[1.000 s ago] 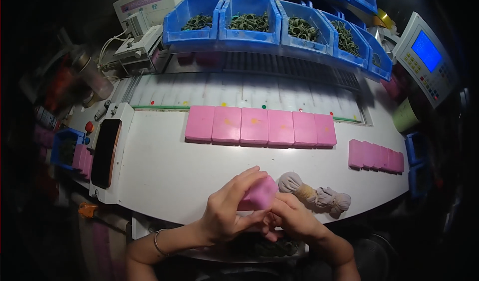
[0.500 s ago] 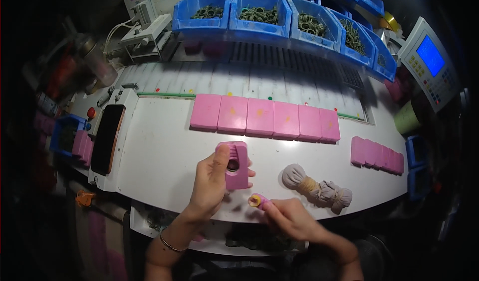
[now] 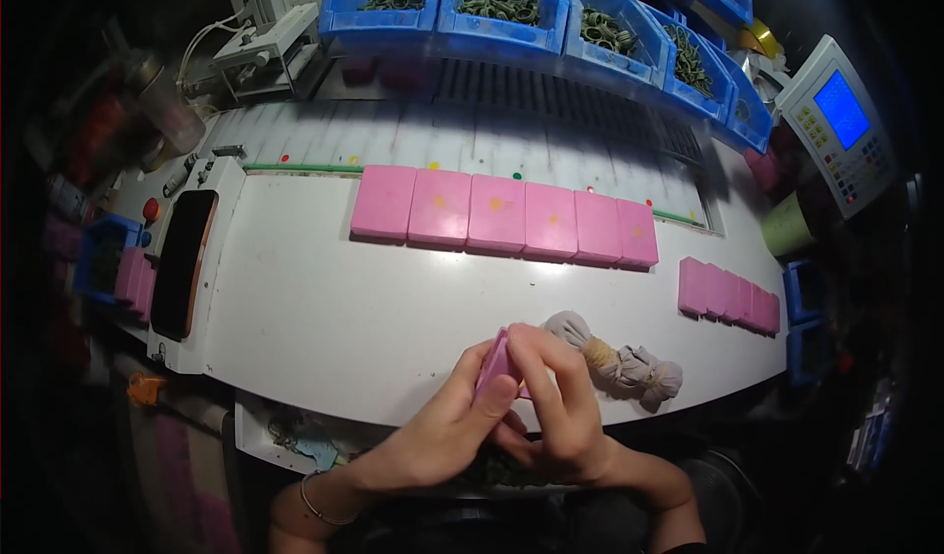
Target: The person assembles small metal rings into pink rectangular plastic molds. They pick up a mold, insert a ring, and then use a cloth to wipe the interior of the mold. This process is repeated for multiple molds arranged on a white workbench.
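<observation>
My left hand (image 3: pixel 447 426) is closed round a pink rubber mould (image 3: pixel 498 361), which is tilted nearly edge-on just in front of the table's near edge. My right hand (image 3: pixel 562 407) meets it from the other side, its fingers bent over the mould's upper edge and right side. The mould's inner face and the small pink plug with the yellow end are hidden by the fingers. Just beyond my right hand lies a tied grey cloth bundle (image 3: pixel 629 367).
A row of pink moulds (image 3: pixel 497 210) lies across the white table (image 3: pixel 305 289), and a smaller row (image 3: pixel 728 295) leans at the right. Blue bins (image 3: pixel 501 23) of green ring-shaped pieces stand behind. A phone (image 3: pixel 185 264) is at left, a keypad with blue screen (image 3: pixel 844 112) at right.
Both hands have come together nearer to me. The mould has turned from face-up to nearly edge-on, and my right hand has brought the plug to it, where the plug is now out of sight.
</observation>
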`<move>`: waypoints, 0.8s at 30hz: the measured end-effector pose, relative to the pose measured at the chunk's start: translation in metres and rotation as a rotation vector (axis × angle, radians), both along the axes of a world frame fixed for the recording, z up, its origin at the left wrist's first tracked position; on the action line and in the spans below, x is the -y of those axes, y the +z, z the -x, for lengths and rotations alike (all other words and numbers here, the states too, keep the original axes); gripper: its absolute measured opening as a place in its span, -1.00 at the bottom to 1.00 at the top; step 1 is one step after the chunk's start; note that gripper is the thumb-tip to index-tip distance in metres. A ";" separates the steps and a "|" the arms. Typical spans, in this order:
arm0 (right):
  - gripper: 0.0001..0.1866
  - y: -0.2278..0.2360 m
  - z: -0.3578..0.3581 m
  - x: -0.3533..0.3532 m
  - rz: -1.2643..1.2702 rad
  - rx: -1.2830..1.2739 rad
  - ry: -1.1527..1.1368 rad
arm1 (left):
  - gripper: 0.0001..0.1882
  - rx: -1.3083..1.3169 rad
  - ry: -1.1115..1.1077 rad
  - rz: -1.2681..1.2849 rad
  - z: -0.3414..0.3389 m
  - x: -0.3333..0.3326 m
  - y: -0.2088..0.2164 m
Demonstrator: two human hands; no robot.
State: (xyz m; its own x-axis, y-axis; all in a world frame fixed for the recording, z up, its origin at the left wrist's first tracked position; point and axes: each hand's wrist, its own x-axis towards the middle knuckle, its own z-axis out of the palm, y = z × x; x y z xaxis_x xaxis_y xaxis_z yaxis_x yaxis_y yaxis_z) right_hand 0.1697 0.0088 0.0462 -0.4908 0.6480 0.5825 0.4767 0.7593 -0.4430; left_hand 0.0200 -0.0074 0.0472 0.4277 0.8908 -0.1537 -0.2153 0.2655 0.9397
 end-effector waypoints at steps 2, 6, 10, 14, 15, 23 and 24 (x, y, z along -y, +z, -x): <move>-0.47 -0.008 0.006 0.006 -0.048 -0.074 -0.085 | -0.37 0.052 0.120 0.066 -0.009 0.007 -0.002; -0.50 -0.015 0.007 0.013 -0.226 -0.096 -0.239 | -0.41 0.204 0.277 0.221 -0.012 0.009 -0.004; -0.61 -0.020 0.002 0.026 -0.415 -0.154 -0.089 | -0.35 0.331 0.323 0.327 -0.008 0.002 -0.013; -0.71 0.000 -0.010 0.025 -0.187 0.101 0.340 | -0.28 0.177 0.334 0.260 -0.006 -0.003 -0.015; -0.70 0.004 -0.011 0.024 -0.009 -0.007 0.230 | -0.27 0.081 0.316 0.184 -0.005 -0.002 -0.018; -0.66 0.019 0.002 0.002 -0.021 0.073 -0.040 | -0.31 -0.121 0.414 -0.059 -0.002 -0.001 -0.009; -0.66 0.019 0.002 0.000 -0.006 0.080 -0.015 | -0.33 -0.119 0.438 -0.085 -0.002 -0.001 -0.011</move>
State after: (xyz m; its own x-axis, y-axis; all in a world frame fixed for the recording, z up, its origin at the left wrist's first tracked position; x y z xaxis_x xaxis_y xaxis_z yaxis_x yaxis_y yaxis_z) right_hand 0.1675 0.0086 0.0651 -0.5259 0.6525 0.5457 0.5220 0.7541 -0.3986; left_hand 0.0218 -0.0066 0.0365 -0.0084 0.9952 -0.0971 -0.1796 0.0940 0.9792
